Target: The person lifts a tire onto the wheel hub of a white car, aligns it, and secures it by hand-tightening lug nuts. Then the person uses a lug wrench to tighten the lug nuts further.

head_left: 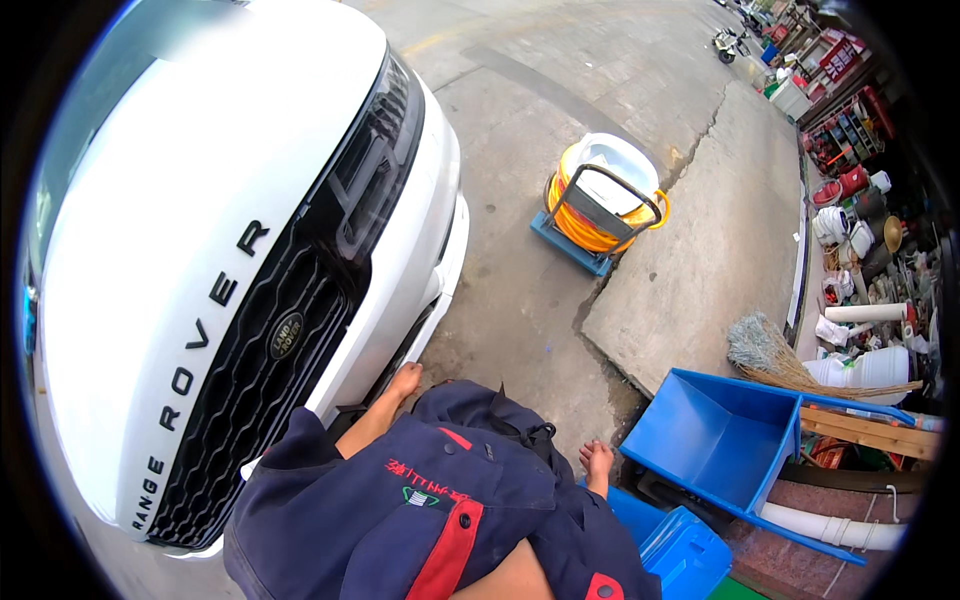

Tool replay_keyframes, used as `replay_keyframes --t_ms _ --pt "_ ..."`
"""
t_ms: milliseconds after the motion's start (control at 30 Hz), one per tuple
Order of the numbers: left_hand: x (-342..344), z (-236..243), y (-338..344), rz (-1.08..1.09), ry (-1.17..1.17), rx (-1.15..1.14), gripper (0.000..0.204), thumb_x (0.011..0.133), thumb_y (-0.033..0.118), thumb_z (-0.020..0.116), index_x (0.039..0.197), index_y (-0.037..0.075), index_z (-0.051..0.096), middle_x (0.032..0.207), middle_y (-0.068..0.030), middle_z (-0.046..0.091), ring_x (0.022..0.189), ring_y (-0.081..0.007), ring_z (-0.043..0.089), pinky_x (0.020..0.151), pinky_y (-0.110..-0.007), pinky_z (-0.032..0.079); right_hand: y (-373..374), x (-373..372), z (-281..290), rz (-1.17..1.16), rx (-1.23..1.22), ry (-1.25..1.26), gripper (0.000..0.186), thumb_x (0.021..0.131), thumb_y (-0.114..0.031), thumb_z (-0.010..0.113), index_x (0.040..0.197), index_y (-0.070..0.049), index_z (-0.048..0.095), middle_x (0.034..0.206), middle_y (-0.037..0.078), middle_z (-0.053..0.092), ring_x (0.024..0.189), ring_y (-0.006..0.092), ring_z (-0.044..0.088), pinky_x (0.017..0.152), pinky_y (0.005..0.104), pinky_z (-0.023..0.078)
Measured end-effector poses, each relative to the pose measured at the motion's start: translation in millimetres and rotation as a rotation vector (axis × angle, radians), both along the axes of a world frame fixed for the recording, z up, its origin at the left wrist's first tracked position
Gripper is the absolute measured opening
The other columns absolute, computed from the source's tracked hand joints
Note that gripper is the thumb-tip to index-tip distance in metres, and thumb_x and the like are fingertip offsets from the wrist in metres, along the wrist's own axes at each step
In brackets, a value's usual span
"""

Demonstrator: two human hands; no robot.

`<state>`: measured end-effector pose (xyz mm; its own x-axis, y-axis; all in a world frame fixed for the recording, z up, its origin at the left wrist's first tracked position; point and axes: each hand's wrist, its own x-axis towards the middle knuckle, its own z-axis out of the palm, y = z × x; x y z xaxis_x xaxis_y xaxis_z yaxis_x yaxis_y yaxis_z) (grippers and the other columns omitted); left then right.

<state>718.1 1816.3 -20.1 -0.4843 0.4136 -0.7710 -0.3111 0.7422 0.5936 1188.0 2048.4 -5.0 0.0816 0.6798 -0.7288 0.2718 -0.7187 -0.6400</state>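
Note:
My left hand (pixel 405 380) hangs in front of my jacket, its fingers curled in and nothing showing in them. It is close to the front bumper (pixel 400 320) of a white car (pixel 330 70), and I cannot tell whether they touch. On the other side, my right hand (pixel 597 460) is held low beside my body, its fingers loosely bent and apart, holding nothing. Nearest to it are a blue tub cart (pixel 710 430) and a blue plastic bin (pixel 690 550). A dark blue jacket (pixel 370 500) with red trim covers much of the lower view.
Ahead stands a platform trolley (pixel 572 248) with a coiled yellow hose (pixel 580 228) and a pale basin (pixel 615 160). A raised, cracked concrete slab (pixel 720 240) runs along the right. Beyond the tub cart lie a twig broom (pixel 765 350), white pipes (pixel 865 313) and heaped goods.

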Motion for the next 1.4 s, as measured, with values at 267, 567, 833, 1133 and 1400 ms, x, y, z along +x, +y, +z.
replay_keyframes --t_ms 267,567,833,1133,1400 --pt "-74 -17 153 0.001 -0.128 0.136 0.033 0.094 0.031 0.046 0.106 0.001 0.055 0.093 -0.0071 0.06 0.07 -0.0157 0.059 0.053 -0.028 0.048 98 -30 -33 -0.118 -0.211 -0.118 0.025 0.093 -0.025 0.049 0.11 -0.008 0.058 0.086 0.008 0.063 0.076 0.0219 0.064 0.062 0.0335 0.05" --pt "-62 -33 203 0.549 -0.034 -0.149 0.031 0.091 0.027 0.048 0.101 0.001 0.059 0.089 -0.0099 0.062 0.071 -0.017 0.059 0.058 -0.031 0.048 394 -224 -59 1.085 -0.124 -0.21 0.027 0.092 -0.027 0.052 0.103 -0.005 0.062 0.072 0.005 0.059 0.074 0.0214 0.063 0.066 0.0332 0.05" --pt "-85 -32 281 0.674 -0.119 -0.254 0.032 0.086 0.027 0.053 0.102 0.001 0.062 0.098 -0.016 0.062 0.084 -0.0255 0.06 0.069 -0.035 0.047 622 -554 88 0.85 0.121 0.551 0.032 0.096 -0.03 0.05 0.108 -0.001 0.057 0.064 0.0 0.053 0.065 0.013 0.056 0.068 0.0267 0.047" --pt "-385 -79 489 0.359 0.188 -0.159 0.036 0.081 0.028 0.059 0.104 0.001 0.065 0.108 -0.0229 0.062 0.098 -0.035 0.06 0.082 -0.04 0.046 694 -627 -13 0.842 0.151 0.028 0.022 0.094 -0.019 0.049 0.105 -0.002 0.058 0.075 0.008 0.063 0.066 0.0153 0.061 0.057 0.0268 0.048" --pt "-616 -33 581 0.829 0.064 0.165 0.026 0.092 0.022 0.049 0.104 0.002 0.058 0.085 -0.0096 0.062 0.071 -0.0188 0.06 0.057 -0.032 0.048 761 -757 -16 0.975 -0.06 -0.137 0.026 0.093 -0.022 0.05 0.106 -0.001 0.058 0.082 0.01 0.063 0.076 0.0195 0.063 0.065 0.0314 0.051"
